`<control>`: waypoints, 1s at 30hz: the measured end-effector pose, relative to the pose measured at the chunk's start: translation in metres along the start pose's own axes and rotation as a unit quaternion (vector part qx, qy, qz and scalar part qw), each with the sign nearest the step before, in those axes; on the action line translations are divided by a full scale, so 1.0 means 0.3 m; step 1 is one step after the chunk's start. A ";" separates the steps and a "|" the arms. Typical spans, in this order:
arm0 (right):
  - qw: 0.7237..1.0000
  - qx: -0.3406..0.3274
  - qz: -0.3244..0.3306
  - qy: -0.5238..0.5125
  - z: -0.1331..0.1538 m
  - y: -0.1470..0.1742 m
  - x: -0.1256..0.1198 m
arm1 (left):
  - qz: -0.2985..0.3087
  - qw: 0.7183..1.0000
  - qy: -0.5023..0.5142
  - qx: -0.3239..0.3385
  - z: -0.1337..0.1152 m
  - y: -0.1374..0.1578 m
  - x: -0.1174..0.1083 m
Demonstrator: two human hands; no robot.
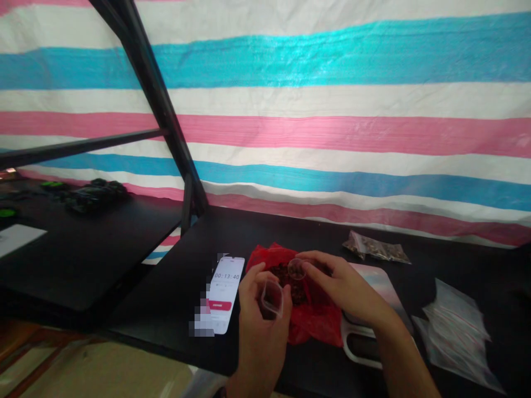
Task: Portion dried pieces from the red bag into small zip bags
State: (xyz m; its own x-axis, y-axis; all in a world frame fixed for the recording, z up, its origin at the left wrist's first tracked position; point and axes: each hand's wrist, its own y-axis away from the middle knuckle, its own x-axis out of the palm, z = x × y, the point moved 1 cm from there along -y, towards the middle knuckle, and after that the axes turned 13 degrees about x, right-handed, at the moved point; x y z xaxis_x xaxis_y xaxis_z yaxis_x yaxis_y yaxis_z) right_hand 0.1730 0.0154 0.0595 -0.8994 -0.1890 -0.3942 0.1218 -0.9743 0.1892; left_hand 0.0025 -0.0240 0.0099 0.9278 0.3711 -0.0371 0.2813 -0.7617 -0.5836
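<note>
Between the thumb and fingers of my left hand (265, 326) is a small clear plastic bag (272, 297), its mouth held apart. My right hand (332, 279) pinches a small clear round cup (296, 269) over the dark brown bits (295, 293); whether the cup holds any of them is hard to tell. Those bits lie in a crumpled red plastic bag (317, 326), spread out beneath both hands. A white digital scale (381, 279) sits under my right wrist, partly covered by that arm.
A phone (224, 293) showing a timer lies left of my left hand. Filled clear bags (375, 247) rest behind the scale, and a stack of flat zip bags (456, 331) is at the right. A black frame post (166, 121) rises beside the black table (166, 315).
</note>
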 end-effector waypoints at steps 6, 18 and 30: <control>0.993 -0.059 -0.098 0.039 0.059 0.042 0.020 | -0.003 0.997 0.046 -0.060 0.015 -0.012 0.048; 0.957 -0.179 -0.111 0.199 0.103 0.085 0.069 | 0.012 0.993 0.087 -0.079 0.038 -0.009 0.065; 0.956 -0.113 -0.241 0.127 0.045 0.048 -0.005 | 0.005 0.994 0.094 -0.060 0.007 -0.068 0.090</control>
State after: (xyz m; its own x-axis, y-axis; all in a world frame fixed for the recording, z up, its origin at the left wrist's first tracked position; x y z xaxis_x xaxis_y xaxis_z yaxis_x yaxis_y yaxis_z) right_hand 0.1705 0.0032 0.0750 -0.7466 0.2929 -0.5973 -0.1682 -0.9518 -0.2565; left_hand 0.0214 0.0027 0.0192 0.9572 0.2649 0.1166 0.2878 -0.8276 -0.4820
